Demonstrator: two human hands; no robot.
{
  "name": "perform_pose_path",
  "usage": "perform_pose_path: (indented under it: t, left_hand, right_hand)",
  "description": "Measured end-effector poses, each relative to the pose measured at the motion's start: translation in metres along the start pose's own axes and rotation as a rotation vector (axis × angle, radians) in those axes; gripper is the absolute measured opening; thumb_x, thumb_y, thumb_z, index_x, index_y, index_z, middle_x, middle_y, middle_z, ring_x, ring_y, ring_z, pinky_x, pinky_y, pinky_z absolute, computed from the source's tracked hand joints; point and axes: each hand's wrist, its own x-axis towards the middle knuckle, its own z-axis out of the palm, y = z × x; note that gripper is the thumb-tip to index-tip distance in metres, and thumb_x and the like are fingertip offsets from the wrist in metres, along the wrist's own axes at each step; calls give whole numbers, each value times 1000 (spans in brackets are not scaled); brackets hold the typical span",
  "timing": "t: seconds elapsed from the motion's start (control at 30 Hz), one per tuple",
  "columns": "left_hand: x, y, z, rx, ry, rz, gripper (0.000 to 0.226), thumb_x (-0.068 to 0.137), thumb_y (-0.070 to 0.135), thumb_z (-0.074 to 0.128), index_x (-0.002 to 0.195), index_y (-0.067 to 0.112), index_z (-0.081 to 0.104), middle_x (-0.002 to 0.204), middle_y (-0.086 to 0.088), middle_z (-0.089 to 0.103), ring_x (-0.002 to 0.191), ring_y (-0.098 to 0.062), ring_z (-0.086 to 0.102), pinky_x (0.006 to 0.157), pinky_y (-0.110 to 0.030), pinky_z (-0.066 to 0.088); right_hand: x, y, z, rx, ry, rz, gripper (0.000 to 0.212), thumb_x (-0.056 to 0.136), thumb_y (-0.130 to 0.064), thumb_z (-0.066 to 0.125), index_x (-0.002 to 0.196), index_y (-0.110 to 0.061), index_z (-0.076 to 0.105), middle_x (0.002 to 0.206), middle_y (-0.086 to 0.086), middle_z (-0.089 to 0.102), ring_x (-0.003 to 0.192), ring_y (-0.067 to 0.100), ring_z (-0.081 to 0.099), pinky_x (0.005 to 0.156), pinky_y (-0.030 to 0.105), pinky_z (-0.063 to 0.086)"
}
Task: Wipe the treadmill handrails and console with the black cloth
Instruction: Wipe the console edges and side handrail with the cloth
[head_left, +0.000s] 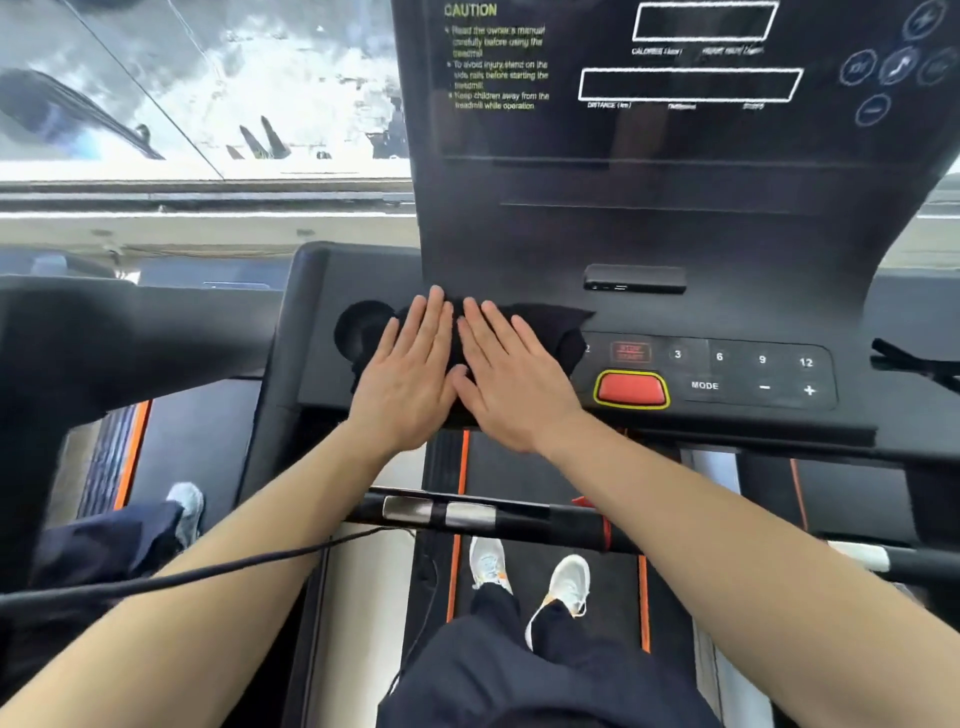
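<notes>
Well left of the red stop button (631, 388), a cup holder (363, 327) is sunk into the treadmill console (727, 234). Nearer the button, the left hand (410, 374) and right hand (511, 379) press the black cloth (561, 332) flat on the console, fingers straight and together.

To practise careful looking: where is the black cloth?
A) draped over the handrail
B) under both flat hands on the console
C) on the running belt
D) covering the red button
B: the left hand and right hand press flat on the black cloth, spread on the console.
</notes>
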Motion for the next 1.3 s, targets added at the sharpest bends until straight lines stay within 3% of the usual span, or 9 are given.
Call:
perform_pose_path:
  t: [0.17, 0.3, 0.5, 0.7, 0.9, 1.13, 1.3]
  left_hand:
    - [-14, 47, 4, -30, 6, 37, 70, 101, 43, 21, 156, 2, 11, 165, -16, 3, 153, -29, 3, 123, -47, 13]
    - [18, 95, 0, -88, 37, 58, 68, 101, 44, 15, 156, 2, 13, 165, -17, 6, 153, -29, 5, 123, -46, 12]
    - [59, 194, 1, -123, 4, 174, 68, 102, 43, 16, 157, 5, 3, 165, -14, -5, 153, -26, -6, 124, -45, 4]
    - [89, 269, -1, -126, -5, 265, 67, 101, 39, 23, 157, 6, 7, 166, -12, -2, 153, -25, -3, 124, -43, 4]
    - [81, 224, -2, -92, 5, 356, 65, 101, 39, 22, 158, 11, 11, 167, -7, 4, 154, -20, 4, 123, -42, 13]
    - [27, 104, 2, -18, 55, 109, 60, 103, 32, 21, 158, 10, 11, 166, -8, 6, 153, -20, 6, 123, -43, 17]
    - [30, 125, 1, -48, 36, -55, 63, 100, 34, 16, 158, 10, 12, 166, -7, 6, 153, -22, 5, 122, -46, 16]
  right_hand:
    - [-41, 32, 2, -49, -41, -20, 71, 102, -53, 16, 159, -11, 12, 167, 6, 6, 154, 21, 4, 124, 44, 11]
    - [-52, 85, -6, -84, -46, 15, 72, 101, -56, 9, 159, -13, 7, 167, 4, 2, 154, 18, 2, 125, 42, 11]
    - [-117, 167, -11, -63, -35, 193, 69, 102, -54, 8, 158, -14, 7, 167, 3, 1, 154, 16, 0, 125, 42, 11]
    - [-164, 220, -10, -16, -25, 385, 70, 100, -52, 7, 159, -14, 13, 167, 0, 3, 154, 15, 2, 125, 42, 11]
    - [-143, 178, -5, -1, 31, 483, 73, 100, -55, 9, 157, -10, 16, 167, 8, 8, 154, 24, 5, 124, 44, 8]
    - [-63, 68, 3, 69, 77, 310, 66, 103, -49, 15, 158, -12, 17, 167, 7, 11, 154, 25, 7, 124, 45, 10]
    - [-67, 80, 1, 79, 91, 232, 60, 105, -44, 16, 158, -17, 22, 167, 1, 16, 153, 20, 12, 123, 44, 12]
